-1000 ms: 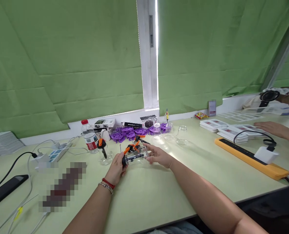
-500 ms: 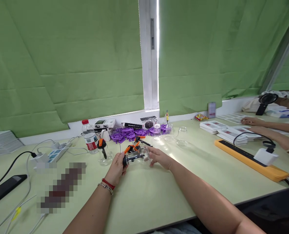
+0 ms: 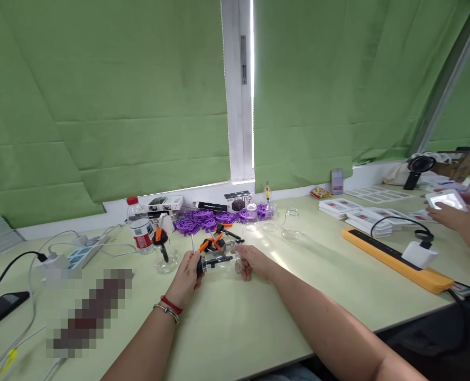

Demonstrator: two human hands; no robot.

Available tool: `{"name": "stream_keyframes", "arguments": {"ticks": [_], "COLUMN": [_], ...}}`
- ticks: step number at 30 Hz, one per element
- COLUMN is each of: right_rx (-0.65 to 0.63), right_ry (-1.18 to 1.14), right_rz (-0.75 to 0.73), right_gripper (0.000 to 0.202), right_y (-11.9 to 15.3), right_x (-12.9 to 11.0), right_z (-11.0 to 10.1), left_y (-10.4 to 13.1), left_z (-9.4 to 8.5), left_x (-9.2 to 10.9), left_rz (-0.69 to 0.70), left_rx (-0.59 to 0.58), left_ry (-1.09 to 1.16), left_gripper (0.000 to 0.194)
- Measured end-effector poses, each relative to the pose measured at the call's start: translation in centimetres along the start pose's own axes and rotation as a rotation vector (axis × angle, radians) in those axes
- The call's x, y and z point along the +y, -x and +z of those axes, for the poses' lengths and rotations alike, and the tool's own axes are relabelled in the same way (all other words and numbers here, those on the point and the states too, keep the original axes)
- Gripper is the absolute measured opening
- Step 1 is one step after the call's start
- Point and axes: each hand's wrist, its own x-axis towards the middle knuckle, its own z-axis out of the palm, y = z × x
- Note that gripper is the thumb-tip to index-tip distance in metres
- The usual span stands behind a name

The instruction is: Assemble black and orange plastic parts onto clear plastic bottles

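Observation:
A clear bottle (image 3: 222, 264) lies sideways between my two hands, with a black top and a dark tube-like part inside it. My left hand (image 3: 187, 271) is closed round the black top. At the other end, my right hand (image 3: 252, 262) has its fingers curled about the bottle's clear base. A thin metal rod (image 3: 193, 243) sticks up by my left hand; whether I hold it cannot be made out. Just beyond lie orange and black parts (image 3: 214, 242). Another clear bottle (image 3: 165, 260) with an orange and black top stands to the left.
Purple plastic parts (image 3: 203, 218) are piled at the back, beside a red-capped water bottle (image 3: 141, 227). Clear empty vessels (image 3: 291, 225) stand right of the pile. Farther right are an orange power strip (image 3: 393, 259), paper stacks (image 3: 367, 218) and another person's hands (image 3: 457, 214) holding a white device.
My right hand's fingers have curled in more closely at the bottle's base. The other person's hands have lifted off the table and now hold a white device. The view has shifted slightly.

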Motion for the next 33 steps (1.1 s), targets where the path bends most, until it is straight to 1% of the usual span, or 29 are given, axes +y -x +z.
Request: {"name": "stream_keyframes", "arguments": {"ticks": [4, 6, 8, 9, 13, 15, 19, 24, 28, 33], "right_rx": [-0.044, -0.071, -0.091, -0.094, -0.058, -0.061, -0.055, -0.038, -0.029, -0.013], "right_ry": [-0.051, -0.066, -0.067, -0.062, -0.038, -0.012, 0.033, 0.032, 0.051, 0.000], "right_rz": [-0.098, -0.167, -0.203, -0.203, -0.148, -0.125, -0.144, -0.271, -0.235, -0.189], "right_gripper": [0.064, 0.072, 0.080, 0.079, 0.060, 0.057, 0.061, 0.081, 0.073, 0.066], "right_y": [0.7, 1.1, 1.3, 1.2, 0.7, 0.5, 0.6, 1.2, 1.2, 0.9], "right_x": [-0.7, -1.0, -1.2, -1.2, -0.8, -0.6, -0.5, -1.1, -1.4, -1.5], "right_z": [-0.4, -0.7, -0.8, -0.8, -0.7, -0.7, -0.6, -0.4, -0.3, -0.2], "left_y": [-0.3, -0.4, -0.4, -0.3, -0.2, -0.1, -0.1, -0.3, -0.3, -0.2], "left_z": [-0.3, -0.4, -0.4, -0.3, -0.1, 0.0, -0.1, -0.4, -0.2, 0.0], "left_x": [-0.2, -0.2, -0.3, -0.3, -0.3, -0.3, 0.0, 0.3, 0.2, 0.3], "left_rz": [-0.028, -0.044, -0.051, -0.046, -0.030, -0.044, -0.054, -0.066, -0.054, -0.049], "left_rx": [0.028, 0.041, 0.046, 0.043, 0.020, 0.016, 0.028, 0.045, 0.038, 0.043], "left_ry": [0.009, 0.019, 0.026, 0.028, 0.040, 0.054, 0.082, 0.106, 0.095, 0.056], "left_gripper": [0.038, 0.039, 0.038, 0.038, 0.039, 0.040, 0.037, 0.038, 0.038, 0.038]}}
